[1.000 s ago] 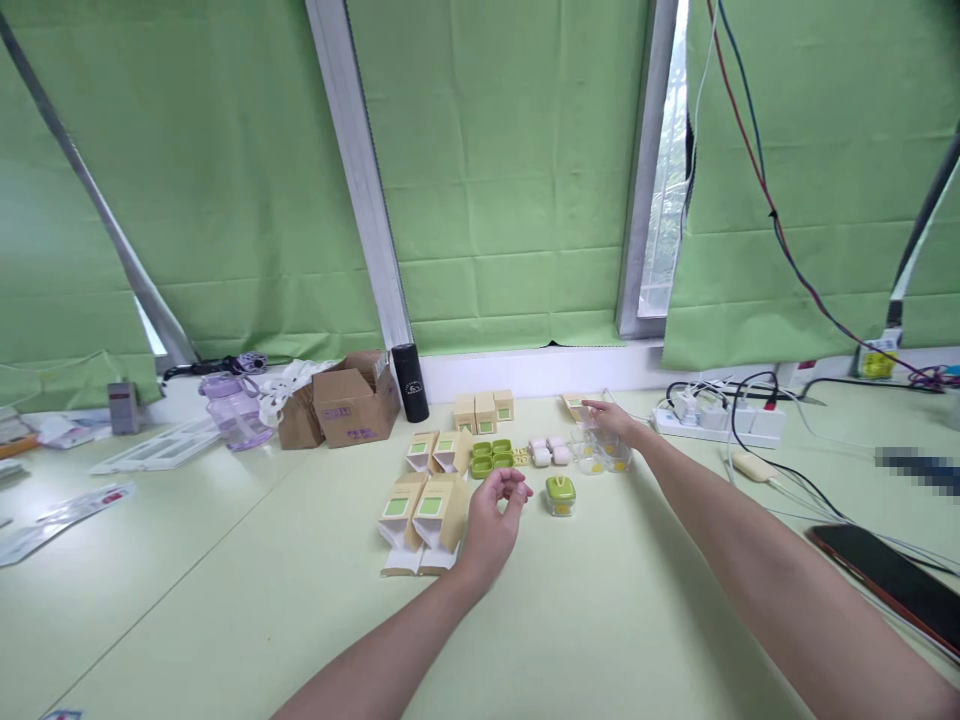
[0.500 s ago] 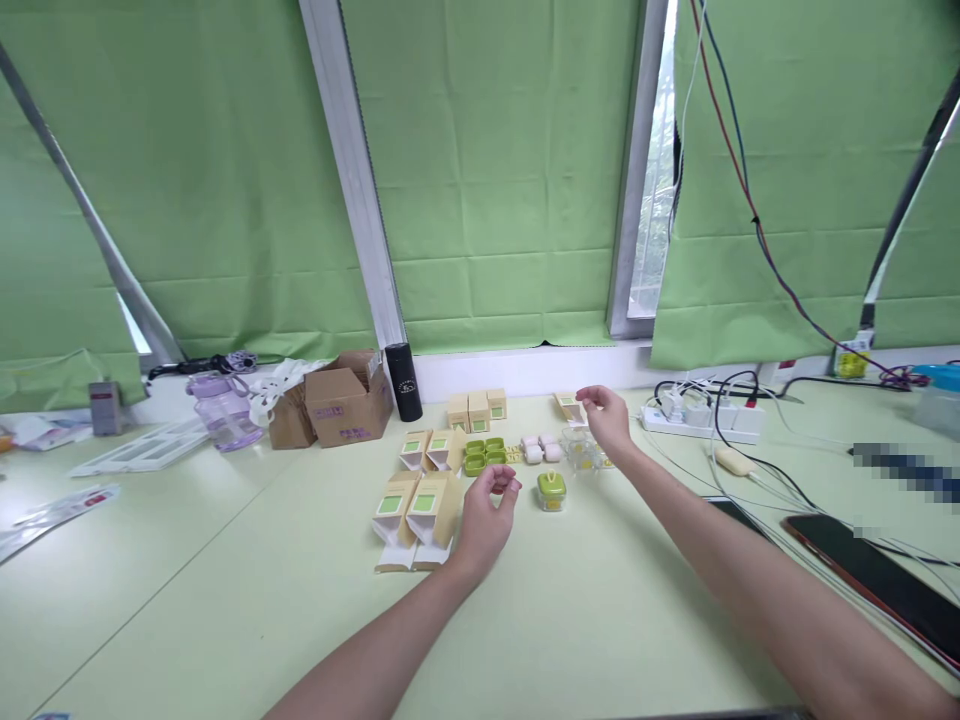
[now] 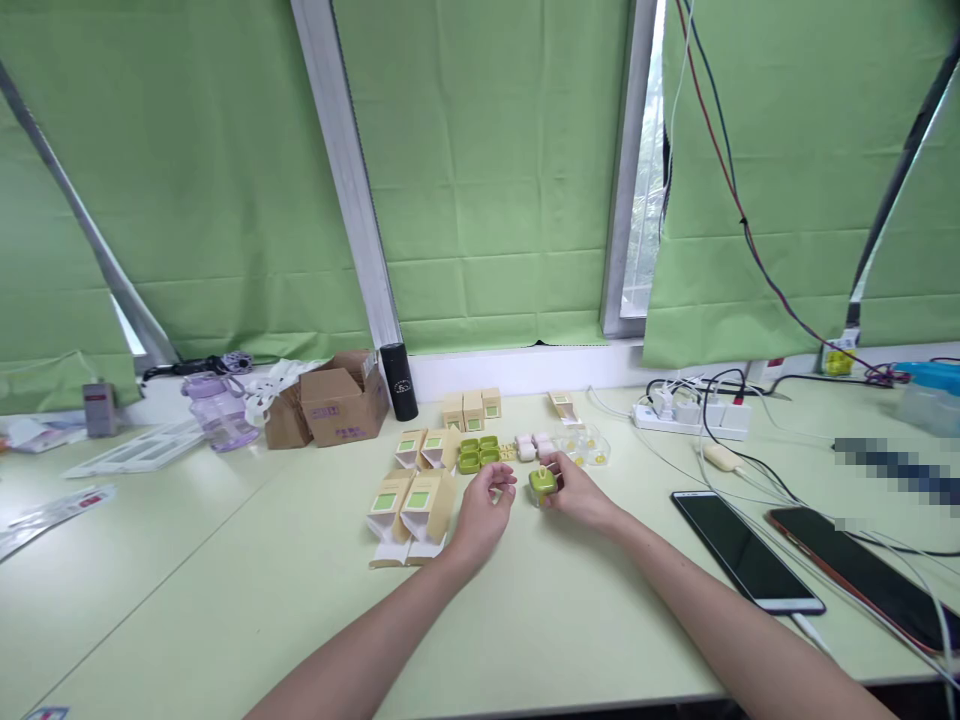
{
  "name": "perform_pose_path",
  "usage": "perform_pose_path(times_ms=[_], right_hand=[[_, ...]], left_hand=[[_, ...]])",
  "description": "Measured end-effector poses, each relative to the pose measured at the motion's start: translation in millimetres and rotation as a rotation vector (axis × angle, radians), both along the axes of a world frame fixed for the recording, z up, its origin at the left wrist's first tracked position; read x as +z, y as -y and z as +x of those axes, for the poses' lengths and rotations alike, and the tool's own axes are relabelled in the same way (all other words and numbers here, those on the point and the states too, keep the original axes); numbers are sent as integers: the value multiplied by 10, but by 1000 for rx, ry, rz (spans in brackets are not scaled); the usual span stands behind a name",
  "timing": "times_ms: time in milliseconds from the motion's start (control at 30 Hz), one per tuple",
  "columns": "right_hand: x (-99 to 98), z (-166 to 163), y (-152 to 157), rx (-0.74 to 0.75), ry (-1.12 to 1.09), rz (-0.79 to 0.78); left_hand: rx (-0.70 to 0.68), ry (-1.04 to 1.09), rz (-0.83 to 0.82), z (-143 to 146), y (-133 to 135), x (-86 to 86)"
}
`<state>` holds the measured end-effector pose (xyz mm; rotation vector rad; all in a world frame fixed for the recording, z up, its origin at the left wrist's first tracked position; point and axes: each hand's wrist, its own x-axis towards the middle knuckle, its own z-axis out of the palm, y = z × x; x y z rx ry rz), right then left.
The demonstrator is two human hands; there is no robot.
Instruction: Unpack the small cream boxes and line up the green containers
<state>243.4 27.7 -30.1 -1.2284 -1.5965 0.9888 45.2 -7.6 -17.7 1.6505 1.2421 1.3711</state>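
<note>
As the head view shows it, the case sits between the hands, at the fingertips of the right hand, whose thumb and fingers pinch its near and far sides. The left hand, apart to the left, is loosely curled, thumb clear of the fingers, nothing visible between them. Squarish, the case has no clear long axis; its green lid faces up. The right hand hides much of its lower part, so whether it touches the table cannot be told. Far of both hands, yellow pieces are too small to make out.
</note>
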Motion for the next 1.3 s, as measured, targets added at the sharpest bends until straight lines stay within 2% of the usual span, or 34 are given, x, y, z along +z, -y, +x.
perform_pose_path(times_ms=[167,333,467,600,700,833,967,1300], right_hand=[[-80,-55,15,-35,58,67],[-6,-64,27,-86,-3,70],[121,-65,47,-58,-262,52],[213,-91,125,118,-671,-67],[254,-128,203,258,-838,-134],[278,-185,282,346,-911,-176],[265,-235,313,325,-987,-210],[223,-246,299,301,-967,-201]], left_hand=[[0,-47,-94,55,-44,57],[-5,-39,-91,113,-118,126],[22,53,-70,115,-138,133],[-7,107,-25,61,-82,111],[-15,114,0,26,-27,114],[-21,95,44,28,27,132],[-28,81,47,46,58,137],[-2,53,61,27,65,151]])
